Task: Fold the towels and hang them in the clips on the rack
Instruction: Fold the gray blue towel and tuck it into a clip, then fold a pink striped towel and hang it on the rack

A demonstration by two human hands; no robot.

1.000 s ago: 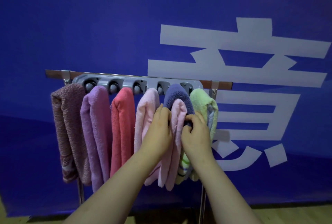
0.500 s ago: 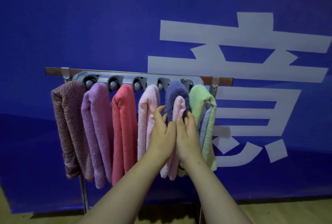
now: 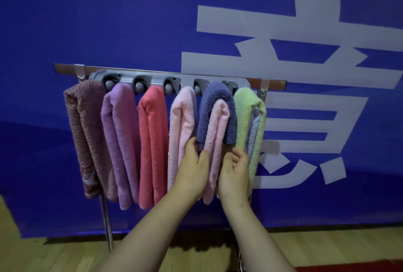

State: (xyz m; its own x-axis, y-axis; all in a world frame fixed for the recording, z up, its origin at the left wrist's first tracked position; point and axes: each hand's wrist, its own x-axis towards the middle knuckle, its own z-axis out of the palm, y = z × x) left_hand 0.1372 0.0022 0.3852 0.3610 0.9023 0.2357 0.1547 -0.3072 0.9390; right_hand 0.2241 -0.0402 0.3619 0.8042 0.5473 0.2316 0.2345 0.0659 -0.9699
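Observation:
Six folded towels hang from the grey clip bar (image 3: pixel 152 79) of the rack. From left to right they are brownish pink (image 3: pixel 87 132), purple (image 3: pixel 122 138), coral red (image 3: pixel 152 143), pale pink (image 3: pixel 182 123), blue with a pink inner side (image 3: pixel 218 106), and green (image 3: pixel 247 119). My left hand (image 3: pixel 193 168) pinches the lower left part of the blue and pink towel between thumb and fingers. On that towel's lower right, my right hand (image 3: pixel 234 172) holds it with curled fingers. The hanging pink strip runs down between my two hands.
The rack's metal legs (image 3: pixel 106 223) stand on a wooden floor (image 3: pixel 32 254). Right behind the rack hangs a blue banner (image 3: pixel 130 21) with large white characters. A red strip (image 3: pixel 349 268) lies on the floor at the lower right.
Both hands have slid down from the top of the blue and pink towel to its lower part and moved slightly apart. The towel now hangs straighter from its clip.

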